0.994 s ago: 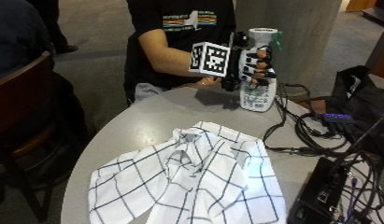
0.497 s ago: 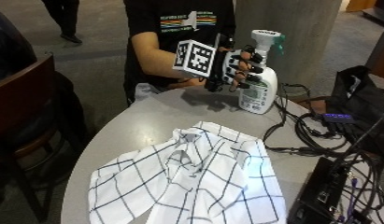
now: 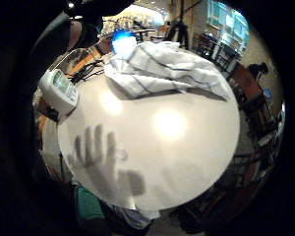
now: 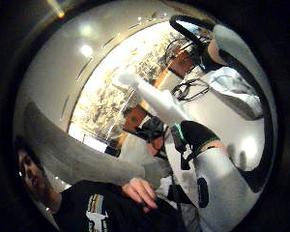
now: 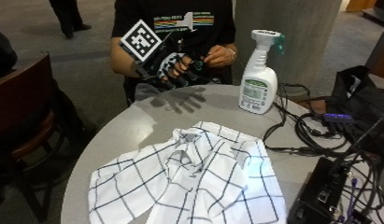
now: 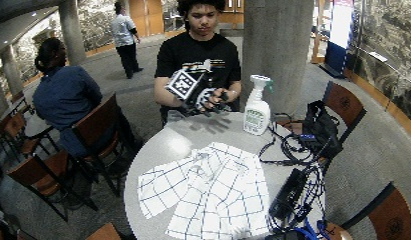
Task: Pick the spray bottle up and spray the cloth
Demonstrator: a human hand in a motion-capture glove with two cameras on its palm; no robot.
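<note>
outside view: gloved hand [image 5: 173, 67] fingers spread, holding nothing, apart from spray bottle [image 5: 259, 74]; cloth [image 5: 191, 179] on table [image 5: 129, 126].

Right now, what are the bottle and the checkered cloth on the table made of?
The spray bottle looks like smooth white plastic with a slight shine, a printed label and a green trigger. The cloth seems to be thin woven fabric, white with dark check lines: it lies rumpled in soft folds.
</note>
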